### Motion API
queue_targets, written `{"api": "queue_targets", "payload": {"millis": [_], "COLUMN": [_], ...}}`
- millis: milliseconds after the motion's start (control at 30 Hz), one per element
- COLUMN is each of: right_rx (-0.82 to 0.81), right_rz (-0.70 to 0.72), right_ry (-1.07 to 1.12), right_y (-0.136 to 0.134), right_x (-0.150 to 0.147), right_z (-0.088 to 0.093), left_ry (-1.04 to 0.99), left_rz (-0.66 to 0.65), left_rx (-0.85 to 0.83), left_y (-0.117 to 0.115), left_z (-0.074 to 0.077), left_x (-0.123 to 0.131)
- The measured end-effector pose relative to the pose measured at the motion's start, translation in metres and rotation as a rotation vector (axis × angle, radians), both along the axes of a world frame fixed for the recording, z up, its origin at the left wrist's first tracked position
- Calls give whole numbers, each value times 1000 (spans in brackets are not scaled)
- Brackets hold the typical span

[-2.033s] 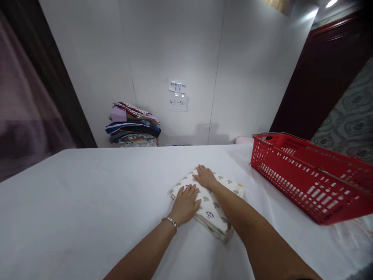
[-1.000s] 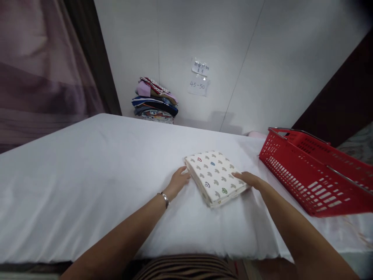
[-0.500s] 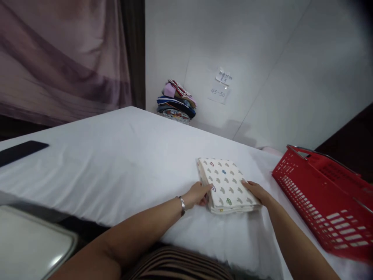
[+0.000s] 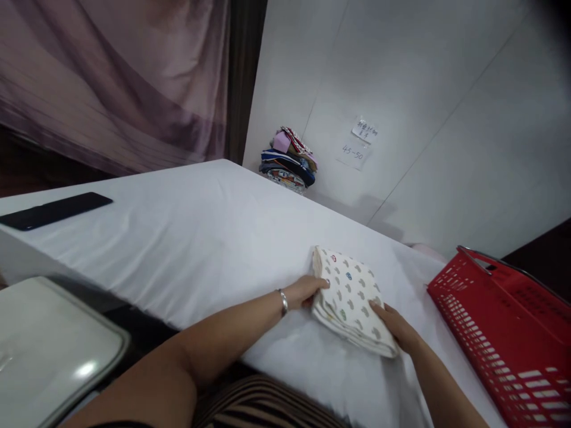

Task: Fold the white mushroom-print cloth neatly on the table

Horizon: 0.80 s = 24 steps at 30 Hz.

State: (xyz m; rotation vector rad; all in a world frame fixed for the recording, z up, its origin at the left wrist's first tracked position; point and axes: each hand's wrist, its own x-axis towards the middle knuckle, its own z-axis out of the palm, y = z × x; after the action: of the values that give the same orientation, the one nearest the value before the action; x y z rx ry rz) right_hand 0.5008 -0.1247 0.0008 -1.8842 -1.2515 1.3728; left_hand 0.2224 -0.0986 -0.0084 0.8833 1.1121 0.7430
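A folded white cloth (image 4: 350,297) with grey mushroom-like prints and a few coloured ones is held between my two hands above the white-covered table (image 4: 214,238). My left hand (image 4: 310,289) grips its left edge, thumb on top and fingers underneath. On the opposite side, my right hand (image 4: 395,324) pinches the right edge, with the thumb lying on the upper face and the other fingers mostly hidden. The cloth's layers show along its near edge, which looks tilted.
To the right stands a red plastic basket (image 4: 504,333) with a metal handle. A black phone-like slab (image 4: 57,211) lies at the table's left end. Folded clothes (image 4: 289,160) are stacked by the wall, beside paper labels (image 4: 354,151). A pale, shiny-topped object (image 4: 57,351) is at lower left.
The folded cloth has turned and tilted in my hands, its near right corner now lower. My right hand has moved slightly toward me. The whole view has shifted as the head turned.
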Motion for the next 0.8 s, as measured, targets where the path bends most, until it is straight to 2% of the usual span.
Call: {"api": "queue_targets", "payload": {"millis": [100, 200, 267, 367, 467, 567, 700, 800], "right_rx": [-15, -3, 66, 381, 681, 798, 846, 813], "right_rz": [-1, -26, -18, 21, 177, 378, 702, 786], "right_ry": [104, 41, -173, -576, -632, -581, -589, -602], "right_y": [-23, -34, -32, -19, -5, 3, -1, -6], "right_x": [-30, -40, -36, -33, -58, -107, -155, -160], "right_z": [-7, -11, -8, 2, 10, 3, -24, -35], "left_ry": [112, 225, 216, 152, 121, 157, 303, 316], "left_rz": [-16, -100, -130, -151, -146, -101, -60, -49], "left_rx": [81, 43, 10, -14, 19, 59, 229, 287], "left_y": [13, 17, 13, 1, -11, -19, -24, -25], "left_z": [9, 14, 12, 5, 0, -2, -8, -17], "left_x": [-38, -61, -65, -64, -64, -65, -65, -64]}}
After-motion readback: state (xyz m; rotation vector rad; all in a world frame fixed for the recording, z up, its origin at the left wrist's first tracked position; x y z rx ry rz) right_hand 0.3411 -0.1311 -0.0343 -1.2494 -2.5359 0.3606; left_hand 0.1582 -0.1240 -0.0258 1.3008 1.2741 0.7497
